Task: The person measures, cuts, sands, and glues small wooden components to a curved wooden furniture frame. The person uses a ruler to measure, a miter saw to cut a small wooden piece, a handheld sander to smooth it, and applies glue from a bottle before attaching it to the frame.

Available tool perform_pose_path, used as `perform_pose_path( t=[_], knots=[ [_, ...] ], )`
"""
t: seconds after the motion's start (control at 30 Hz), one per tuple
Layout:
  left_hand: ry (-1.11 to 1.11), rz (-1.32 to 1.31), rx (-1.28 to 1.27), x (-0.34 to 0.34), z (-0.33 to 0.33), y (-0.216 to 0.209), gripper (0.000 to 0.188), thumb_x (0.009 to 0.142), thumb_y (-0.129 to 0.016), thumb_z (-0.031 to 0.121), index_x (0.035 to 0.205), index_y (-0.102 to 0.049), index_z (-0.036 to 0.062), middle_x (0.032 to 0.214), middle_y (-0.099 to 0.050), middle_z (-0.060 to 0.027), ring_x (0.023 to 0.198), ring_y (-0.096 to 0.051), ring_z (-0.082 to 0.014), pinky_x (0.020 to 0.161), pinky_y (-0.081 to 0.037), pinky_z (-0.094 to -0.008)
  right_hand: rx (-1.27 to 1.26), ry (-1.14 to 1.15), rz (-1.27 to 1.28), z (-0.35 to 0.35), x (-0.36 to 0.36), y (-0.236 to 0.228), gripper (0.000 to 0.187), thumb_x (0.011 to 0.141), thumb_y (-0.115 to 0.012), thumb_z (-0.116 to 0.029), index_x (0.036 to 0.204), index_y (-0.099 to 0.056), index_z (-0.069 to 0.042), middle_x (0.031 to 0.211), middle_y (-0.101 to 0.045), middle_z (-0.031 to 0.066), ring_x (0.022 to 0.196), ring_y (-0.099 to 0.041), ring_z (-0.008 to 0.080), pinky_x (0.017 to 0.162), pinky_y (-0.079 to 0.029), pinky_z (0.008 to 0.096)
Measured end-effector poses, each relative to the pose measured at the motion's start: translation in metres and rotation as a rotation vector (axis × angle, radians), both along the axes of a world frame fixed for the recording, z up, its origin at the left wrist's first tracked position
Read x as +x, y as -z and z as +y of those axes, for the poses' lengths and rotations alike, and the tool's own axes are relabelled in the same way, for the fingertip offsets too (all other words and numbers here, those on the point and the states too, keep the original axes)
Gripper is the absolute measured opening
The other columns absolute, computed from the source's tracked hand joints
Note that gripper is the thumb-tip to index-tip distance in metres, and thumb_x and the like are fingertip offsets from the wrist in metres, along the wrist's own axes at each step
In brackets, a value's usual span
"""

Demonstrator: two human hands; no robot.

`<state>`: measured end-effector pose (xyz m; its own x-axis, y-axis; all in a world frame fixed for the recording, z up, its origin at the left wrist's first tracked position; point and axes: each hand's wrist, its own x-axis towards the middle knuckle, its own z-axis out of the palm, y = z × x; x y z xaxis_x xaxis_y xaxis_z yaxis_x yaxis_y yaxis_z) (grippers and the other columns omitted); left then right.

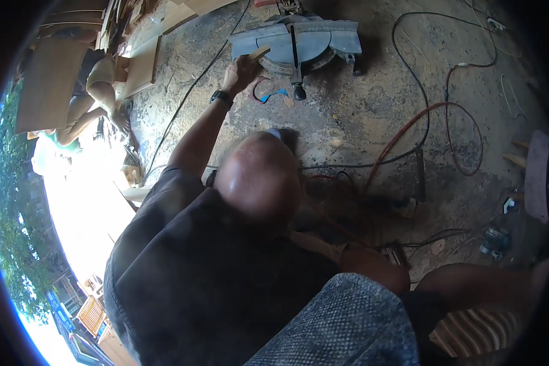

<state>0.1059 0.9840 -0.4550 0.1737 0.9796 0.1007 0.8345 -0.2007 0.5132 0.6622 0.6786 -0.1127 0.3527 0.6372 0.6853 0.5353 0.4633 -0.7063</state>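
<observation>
My left hand (240,72), with a dark watch on its wrist, reaches forward to the left side of a miter saw (263,44) standing on the floor. Its fingers are closed on a short, light-coloured strip of wood (260,52), whose end lies over the saw's grey table. A slot runs down the middle of the round turntable, ending in a dark knob (299,92) at the front. Only the lower part of the saw shows. A blurred, rounded shape of bare skin (259,177) fills the middle; I cannot tell which body part. My right hand does not show.
Black cable (409,67) and reddish hose (402,131) loop across the stained floor (354,110) on the right. A blue scrap (279,93) lies before the saw. At left, another person (100,85) sits behind a wooden panel (49,85); boards (142,67) lean nearby.
</observation>
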Motion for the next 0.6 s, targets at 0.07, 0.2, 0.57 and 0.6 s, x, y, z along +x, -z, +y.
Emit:
perform_pose_path(
  t=[0.07,0.2,0.57,0.6],
  knots=[
    [0.08,-0.012,0.102,-0.008,0.024,0.019,0.036,0.098,-0.063,0.036,0.12,-0.067,0.008,0.105,-0.073,-0.0156,0.103,-0.068,-0.0368,0.085,-0.053,-0.0442,-0.012,-0.026,-0.048,0.008,-0.039,-0.006,0.045,0.107,-0.049,-0.042,0.091,-0.061,-0.002,0.087,-0.059,0.0101,0.083,-0.056,0.019,0.081,-0.045,0.0352],
    [0.041,0.0,0.138,-0.034,0.068,0.051,0.034,0.09,-0.067,0.035,0.115,-0.071,0.012,0.106,-0.072,-0.0137,0.11,-0.062,-0.0361,0.097,-0.046,-0.0516,-0.054,-0.087,-0.11,0.038,-0.107,-0.01,0.045,0.107,-0.049,-0.042,0.091,-0.061,-0.002,0.086,-0.058,0.0099,0.082,-0.055,0.0186,0.08,-0.045,0.0347],
    [0.126,-0.831,0.268,-0.046,0.076,-0.211,0.028,0.099,-0.067,0.016,0.123,-0.069,0.0007,0.12,-0.072,-0.0138,0.11,-0.067,-0.0219,0.102,-0.051,-0.034,-0.176,-0.118,-0.226,0.099,-0.204,-0.022,0.044,0.108,-0.048,-0.042,0.091,-0.06,-0.002,0.083,-0.057,0.0092,0.081,-0.055,0.0173,0.078,-0.045,0.0331],
    [0.189,-0.893,0.378,-0.051,0.069,-0.246,0.028,0.1,-0.067,0.017,0.122,-0.069,0.0007,0.12,-0.072,-0.0137,0.11,-0.067,-0.0219,0.102,-0.051,-0.0341,-0.182,-0.117,-0.236,0.102,-0.211,-0.023,0.044,0.108,-0.048,-0.042,0.091,-0.06,-0.002,0.082,-0.056,0.0091,0.081,-0.055,0.0172,0.078,-0.045,0.0329]
  ],
)
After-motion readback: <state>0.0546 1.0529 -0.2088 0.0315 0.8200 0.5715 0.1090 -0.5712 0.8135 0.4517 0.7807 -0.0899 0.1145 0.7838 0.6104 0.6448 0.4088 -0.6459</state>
